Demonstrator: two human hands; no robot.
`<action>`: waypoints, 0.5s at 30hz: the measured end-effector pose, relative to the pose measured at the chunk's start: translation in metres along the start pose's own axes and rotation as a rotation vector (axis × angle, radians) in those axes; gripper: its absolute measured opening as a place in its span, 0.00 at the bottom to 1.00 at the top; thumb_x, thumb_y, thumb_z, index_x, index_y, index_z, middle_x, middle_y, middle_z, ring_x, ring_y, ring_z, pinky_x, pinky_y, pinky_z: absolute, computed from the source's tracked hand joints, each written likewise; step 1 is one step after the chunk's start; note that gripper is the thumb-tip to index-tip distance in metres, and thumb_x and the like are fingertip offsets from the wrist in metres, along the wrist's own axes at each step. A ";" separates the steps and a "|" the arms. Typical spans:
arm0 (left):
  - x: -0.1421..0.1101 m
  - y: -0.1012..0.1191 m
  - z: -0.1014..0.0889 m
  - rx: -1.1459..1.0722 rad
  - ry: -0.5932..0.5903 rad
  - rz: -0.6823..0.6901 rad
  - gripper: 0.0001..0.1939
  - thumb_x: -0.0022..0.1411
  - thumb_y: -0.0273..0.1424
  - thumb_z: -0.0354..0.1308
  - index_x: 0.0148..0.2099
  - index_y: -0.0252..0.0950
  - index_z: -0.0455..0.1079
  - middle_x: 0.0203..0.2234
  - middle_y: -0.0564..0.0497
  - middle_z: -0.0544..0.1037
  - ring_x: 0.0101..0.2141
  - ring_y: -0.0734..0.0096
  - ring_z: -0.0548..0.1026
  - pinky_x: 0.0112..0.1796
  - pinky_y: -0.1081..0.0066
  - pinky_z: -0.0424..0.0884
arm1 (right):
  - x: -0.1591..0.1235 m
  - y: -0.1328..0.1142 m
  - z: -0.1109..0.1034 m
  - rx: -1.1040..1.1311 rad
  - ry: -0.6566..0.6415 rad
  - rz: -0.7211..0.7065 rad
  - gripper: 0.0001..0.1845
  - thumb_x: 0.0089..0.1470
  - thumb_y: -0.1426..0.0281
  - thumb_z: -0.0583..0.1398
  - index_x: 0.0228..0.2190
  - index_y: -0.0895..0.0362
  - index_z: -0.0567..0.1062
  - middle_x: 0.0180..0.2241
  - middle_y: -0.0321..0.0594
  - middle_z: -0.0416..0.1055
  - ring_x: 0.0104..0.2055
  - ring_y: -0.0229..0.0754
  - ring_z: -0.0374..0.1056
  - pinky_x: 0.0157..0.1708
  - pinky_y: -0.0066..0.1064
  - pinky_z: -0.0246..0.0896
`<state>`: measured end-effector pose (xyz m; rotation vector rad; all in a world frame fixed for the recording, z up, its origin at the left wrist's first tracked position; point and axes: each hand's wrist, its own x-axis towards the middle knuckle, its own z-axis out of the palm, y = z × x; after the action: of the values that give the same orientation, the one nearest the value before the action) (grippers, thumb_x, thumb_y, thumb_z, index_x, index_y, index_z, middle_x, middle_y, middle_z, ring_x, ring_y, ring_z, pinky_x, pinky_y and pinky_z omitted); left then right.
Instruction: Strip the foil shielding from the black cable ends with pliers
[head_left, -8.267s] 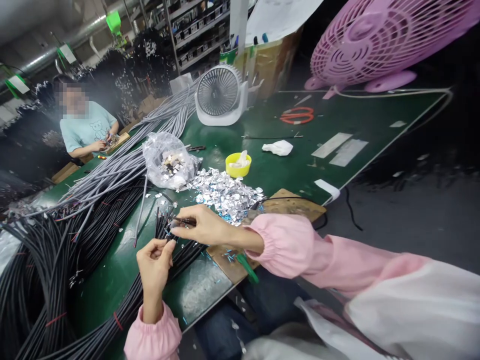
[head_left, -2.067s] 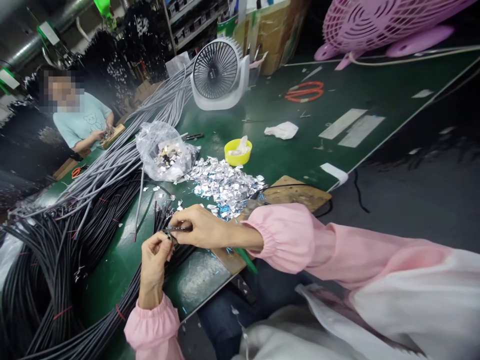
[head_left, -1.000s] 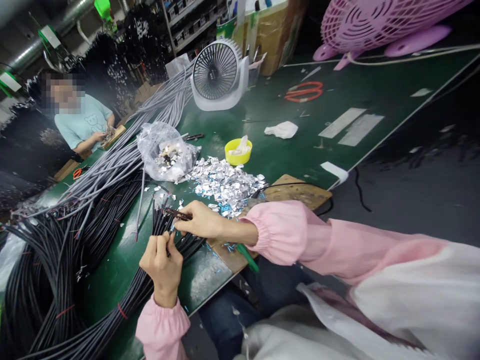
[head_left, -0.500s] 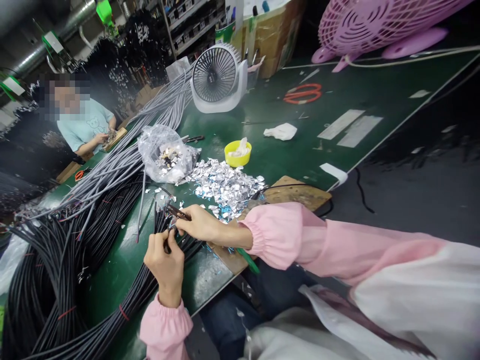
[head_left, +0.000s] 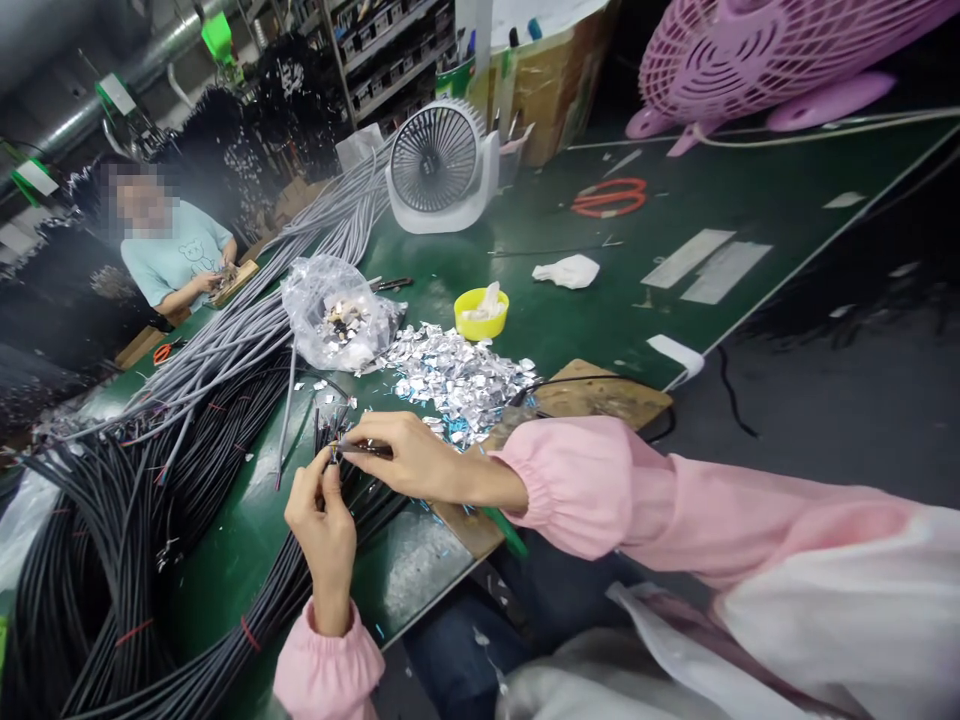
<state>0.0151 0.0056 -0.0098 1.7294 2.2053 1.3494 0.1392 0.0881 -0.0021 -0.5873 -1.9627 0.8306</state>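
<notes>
My left hand (head_left: 322,515) is closed, thumb and forefinger pinching the end of a black cable (head_left: 334,458). In my right hand (head_left: 412,455) is a pair of dark tweezers (head_left: 369,449), gripped between thumb and fingers. Their tip meets the cable end just above my left fingertips; the fine wires there are too small to make out. A bundle of black cables (head_left: 262,590), tied with a red band, runs under and beside my left hand. Beyond my right hand spreads a pile of silvery foil scraps (head_left: 450,375) mixed with blue bits.
More black cables and grey cables (head_left: 225,340) cover the table's left. A clear plastic bag (head_left: 322,310), yellow dish (head_left: 482,315), white fan (head_left: 439,160) and orange-handled scissors (head_left: 611,197) stand farther back. A wooden board (head_left: 600,392) lies at the edge. Another person (head_left: 180,255) sits across.
My left fingers have opened out slightly, and the cable end shows more. The tweezers have tilted flatter and moved down to the cable end. The view has shifted a little.
</notes>
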 end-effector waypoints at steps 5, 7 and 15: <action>0.000 -0.002 -0.002 0.005 -0.070 -0.029 0.14 0.60 0.35 0.48 0.33 0.34 0.72 0.25 0.49 0.75 0.26 0.71 0.70 0.27 0.74 0.64 | 0.001 -0.003 -0.001 0.031 -0.033 0.076 0.05 0.50 0.75 0.59 0.28 0.62 0.76 0.25 0.39 0.72 0.25 0.34 0.63 0.27 0.25 0.57; 0.001 -0.002 -0.002 0.002 -0.097 -0.047 0.13 0.60 0.35 0.49 0.29 0.35 0.71 0.23 0.50 0.74 0.24 0.72 0.69 0.26 0.75 0.63 | 0.002 -0.003 -0.002 0.041 -0.042 0.108 0.04 0.49 0.76 0.59 0.27 0.62 0.76 0.25 0.39 0.72 0.25 0.33 0.63 0.27 0.25 0.56; 0.003 0.005 -0.006 -0.143 -0.105 -0.158 0.15 0.59 0.33 0.48 0.24 0.34 0.68 0.18 0.52 0.71 0.20 0.75 0.67 0.21 0.77 0.62 | 0.002 -0.004 -0.001 0.181 -0.134 0.212 0.06 0.49 0.75 0.56 0.26 0.63 0.74 0.23 0.36 0.69 0.24 0.33 0.60 0.26 0.24 0.53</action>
<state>0.0147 0.0044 -0.0019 1.5076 2.0843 1.3134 0.1392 0.0877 0.0022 -0.6533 -1.9399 1.1937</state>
